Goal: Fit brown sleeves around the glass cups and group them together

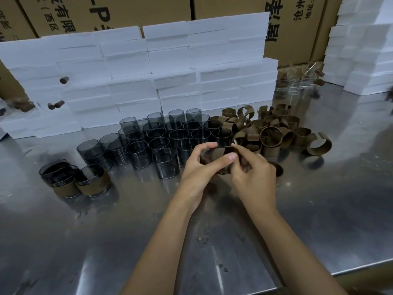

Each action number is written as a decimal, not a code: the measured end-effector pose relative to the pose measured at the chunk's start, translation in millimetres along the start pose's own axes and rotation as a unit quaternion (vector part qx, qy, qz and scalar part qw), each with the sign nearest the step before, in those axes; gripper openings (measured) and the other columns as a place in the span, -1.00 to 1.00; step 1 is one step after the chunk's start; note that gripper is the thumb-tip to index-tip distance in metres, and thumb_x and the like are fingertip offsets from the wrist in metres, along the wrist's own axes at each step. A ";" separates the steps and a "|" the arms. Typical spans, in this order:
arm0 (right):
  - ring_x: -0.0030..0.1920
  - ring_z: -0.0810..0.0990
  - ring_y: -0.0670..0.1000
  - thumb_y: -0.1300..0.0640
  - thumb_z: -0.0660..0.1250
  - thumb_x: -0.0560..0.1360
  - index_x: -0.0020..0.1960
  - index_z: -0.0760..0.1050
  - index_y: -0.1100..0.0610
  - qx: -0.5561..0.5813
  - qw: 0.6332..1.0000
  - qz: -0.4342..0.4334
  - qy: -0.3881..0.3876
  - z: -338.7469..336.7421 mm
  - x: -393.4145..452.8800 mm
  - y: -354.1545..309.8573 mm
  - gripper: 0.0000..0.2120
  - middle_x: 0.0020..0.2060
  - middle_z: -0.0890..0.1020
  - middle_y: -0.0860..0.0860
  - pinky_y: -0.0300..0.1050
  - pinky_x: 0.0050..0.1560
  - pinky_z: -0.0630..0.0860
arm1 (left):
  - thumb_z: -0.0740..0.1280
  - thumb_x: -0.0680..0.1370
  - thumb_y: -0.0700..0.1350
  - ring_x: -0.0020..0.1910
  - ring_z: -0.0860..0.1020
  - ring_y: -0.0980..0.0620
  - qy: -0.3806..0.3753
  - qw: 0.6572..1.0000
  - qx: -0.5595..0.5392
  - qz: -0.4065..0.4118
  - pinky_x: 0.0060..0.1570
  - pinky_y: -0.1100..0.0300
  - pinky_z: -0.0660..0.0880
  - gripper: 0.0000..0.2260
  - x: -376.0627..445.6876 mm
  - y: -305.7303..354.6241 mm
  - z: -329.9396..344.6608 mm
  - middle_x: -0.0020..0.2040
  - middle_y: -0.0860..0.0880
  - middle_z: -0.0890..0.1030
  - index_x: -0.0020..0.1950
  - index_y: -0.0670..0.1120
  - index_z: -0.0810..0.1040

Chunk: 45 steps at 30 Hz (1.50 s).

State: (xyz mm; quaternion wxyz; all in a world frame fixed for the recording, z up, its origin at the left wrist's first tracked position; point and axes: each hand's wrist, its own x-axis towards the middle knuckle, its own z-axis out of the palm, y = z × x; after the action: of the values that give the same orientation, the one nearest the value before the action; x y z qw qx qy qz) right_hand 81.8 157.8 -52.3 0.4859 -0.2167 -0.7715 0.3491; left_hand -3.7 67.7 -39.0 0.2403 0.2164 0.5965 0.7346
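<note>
Both hands meet over the middle of the steel table (127, 231). My left hand (200, 169) and my right hand (253, 173) grip one dark glass cup with a brown sleeve (214, 155) around it; fingers hide most of it. Several bare smoked-glass cups (161, 143) stand in rows just behind the hands. A heap of loose brown sleeves (274, 130) lies to the right of them. At the left, three sleeved cups (93, 184) stand close together.
White foam blocks (148, 71) are stacked in a wall behind the cups, with more at the far right (365, 50). Cardboard cartons (106, 13) stand behind. Clear glasses (297, 88) sit at the back right. The table's front edge (361, 267) runs at lower right.
</note>
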 end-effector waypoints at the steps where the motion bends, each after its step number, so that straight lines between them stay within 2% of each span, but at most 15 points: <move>1: -0.13 0.62 0.07 0.28 0.40 0.57 0.25 0.67 0.15 0.000 1.000 0.003 -0.003 -0.7 0.2 -0.7 -0.73 -0.29 0.49 -0.22 -0.04 -0.07 0.56 | 0.67 0.16 0.11 0.15 0.68 -0.08 0.000 1.000 0.005 0.000 0.17 -0.07 0.60 -0.36 -0.3 -0.5 0.2 0.08 0.01 0.69 0.21 0.08 0.64; 5: -0.11 0.62 -0.09 0.21 0.39 0.58 0.16 0.71 0.04 0.104 0.992 0.075 -0.005 -1.8 1.1 -5.8 -0.79 -0.18 0.62 -0.13 -0.18 -0.01 0.55 | 0.65 0.25 -0.03 0.01 0.72 0.02 0.021 0.998 -0.059 -0.021 0.00 0.05 0.62 -0.43 -0.2 3.4 -0.2 0.06 0.04 0.70 0.24 0.00 0.63; 7: -0.01 0.62 -0.15 0.01 0.40 0.57 0.15 0.67 -0.08 0.195 0.971 0.135 -0.041 -1.0 1.5 -8.9 -0.82 -0.01 0.64 -0.05 -0.23 0.04 0.54 | 0.61 0.29 -0.03 -0.05 0.69 0.06 0.023 0.995 -0.088 -0.036 -0.15 0.13 0.57 -0.48 -1.1 7.0 -0.8 0.13 -0.03 0.68 0.23 -0.01 0.63; 10: 0.17 0.58 -0.29 -0.43 0.31 0.40 0.28 0.57 -0.17 0.238 0.941 0.201 -0.135 3.2 1.3 -5.1 -0.45 0.20 0.61 -0.16 -0.12 0.25 0.55 | 0.56 0.34 -0.01 -0.06 0.63 0.01 -0.002 0.993 -0.109 -0.049 -0.21 0.17 0.53 -0.49 -3.1 10.4 -1.4 0.05 -0.11 0.66 0.27 -0.06 0.62; 13: 0.30 0.59 -0.12 -0.62 0.22 0.34 0.33 0.54 -0.24 0.284 0.903 0.233 -0.224 8.2 0.4 -0.8 -0.29 0.25 0.65 -0.13 0.10 0.38 0.50 | 0.52 0.41 -0.01 -0.02 0.64 -0.06 -0.044 0.990 -0.121 -0.053 -0.20 0.11 0.57 -0.41 -4.8 11.1 -0.5 0.07 -0.17 0.65 0.40 -0.18 0.53; 22: 0.12 0.68 -0.17 -0.60 0.03 0.39 0.21 0.64 -0.17 0.261 0.914 0.253 -0.183 9.1 -0.4 0.0 -0.27 0.05 0.74 -0.17 -0.02 0.21 0.60 | 0.53 0.45 -0.12 -0.05 0.62 -0.02 -0.060 0.989 -0.125 -0.057 -0.27 0.19 0.58 -0.43 -6.0 7.6 4.9 0.06 -0.17 0.62 0.43 -0.22 0.50; 25: 0.13 0.69 -0.07 -0.55 0.05 0.44 0.18 0.66 -0.10 0.260 0.914 0.262 -0.166 8.4 -0.5 -1.5 -0.30 0.04 0.75 -0.08 0.11 0.25 0.60 | 0.49 0.48 -0.19 -0.07 0.62 0.00 -0.059 0.987 -0.139 -0.058 -0.30 0.21 0.54 -0.46 -5.0 6.7 4.4 0.09 -0.17 0.61 0.45 -0.21 0.50; 27: 0.07 0.72 0.00 -0.41 0.09 0.59 0.09 0.70 -0.08 0.269 0.920 0.255 -0.130 7.3 -0.4 -1.4 -0.45 -0.03 0.76 -0.02 0.22 0.21 0.61 | 0.47 0.43 -0.20 -0.19 0.61 0.04 -0.055 0.984 -0.157 -0.058 -0.37 0.24 0.44 -0.44 -5.1 6.1 6.5 0.04 -0.15 0.62 0.44 -0.21 0.50; 29: 0.04 0.73 0.04 -0.28 0.13 0.66 0.07 0.70 -0.05 0.281 0.920 0.254 -0.105 6.7 1.4 0.2 -0.56 -0.04 0.76 0.02 0.25 0.18 0.62 | 0.49 0.42 -0.15 -0.22 0.62 0.05 -0.047 0.983 -0.166 -0.056 -0.39 0.25 0.42 -0.41 -5.9 5.9 9.1 0.04 -0.15 0.63 0.45 -0.19 0.49; 31: 0.09 0.72 0.04 -0.21 0.21 0.65 0.22 0.63 -0.01 0.308 0.909 0.259 -0.104 6.4 4.8 3.0 -0.63 0.06 0.73 0.04 0.21 0.18 0.63 | 0.56 0.44 -0.05 -0.10 0.65 -0.02 -0.035 0.983 -0.174 -0.057 -0.32 0.21 0.52 -0.37 -6.0 7.2 11.6 0.14 -0.21 0.64 0.46 -0.17 0.46; 33: 0.11 0.72 0.01 -0.17 0.33 0.58 0.28 0.59 0.05 0.369 0.872 0.301 -0.116 4.9 7.7 1.5 -0.60 0.12 0.72 0.05 0.10 0.16 0.62 | 0.52 0.43 0.19 0.07 0.68 -0.07 -0.005 0.989 -0.134 -0.060 -0.15 0.13 0.65 -0.35 -5.6 9.1 11.8 0.20 -0.17 0.68 0.40 -0.12 0.51; 35: 0.15 0.70 0.06 -0.20 0.35 0.48 0.18 0.66 0.11 0.406 0.834 0.351 -0.128 2.8 9.2 0.3 -0.54 0.09 0.74 0.09 0.08 0.21 0.60 | 0.34 0.42 0.39 0.07 0.72 -0.03 0.032 0.995 -0.059 -0.069 0.00 0.04 0.69 -0.38 -5.5 9.9 11.4 0.11 -0.09 0.73 0.24 -0.06 0.61; 37: 0.12 0.71 0.12 -0.23 0.32 0.52 -0.04 0.71 0.10 0.405 0.824 0.374 -0.131 0.1 9.9 0.2 -0.58 -0.02 0.76 0.11 0.09 0.22 0.59 | 0.19 0.53 0.42 -0.02 0.73 0.04 0.046 0.996 -0.009 -0.075 -0.08 0.08 0.67 -0.43 -5.3 7.9 12.5 -0.01 -0.05 0.76 0.08 -0.05 0.65; 41: -0.17 0.70 0.09 -0.23 0.32 0.54 -0.25 0.56 0.11 0.405 0.811 0.405 -0.117 -3.5 10.4 2.2 -0.58 -0.21 0.72 0.13 -0.02 -0.05 0.60 | 0.21 0.66 0.22 -0.14 0.71 0.08 0.072 0.995 0.041 -0.060 -0.08 0.17 0.61 -0.59 -8.6 2.2 21.0 -0.18 -0.01 0.74 -0.10 -0.06 0.63; 45: -0.22 0.72 0.03 -0.11 0.43 0.50 -0.38 0.54 0.05 0.403 0.814 0.410 -0.085 0.2 8.4 2.9 -0.64 -0.24 0.72 0.08 -0.09 -0.14 0.60 | 0.27 0.68 0.06 -0.25 0.69 0.10 0.075 0.996 0.014 -0.041 -0.24 0.30 0.58 -0.68 -11.8 0.5 28.3 -0.26 -0.02 0.72 -0.17 -0.09 0.60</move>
State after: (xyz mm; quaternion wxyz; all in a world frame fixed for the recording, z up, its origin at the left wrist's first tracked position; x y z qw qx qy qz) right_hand 77.9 165.3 -49.5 0.2738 -0.2671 -0.4403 0.8123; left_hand 22.6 82.3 -33.4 0.2211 0.1395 0.6318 0.7297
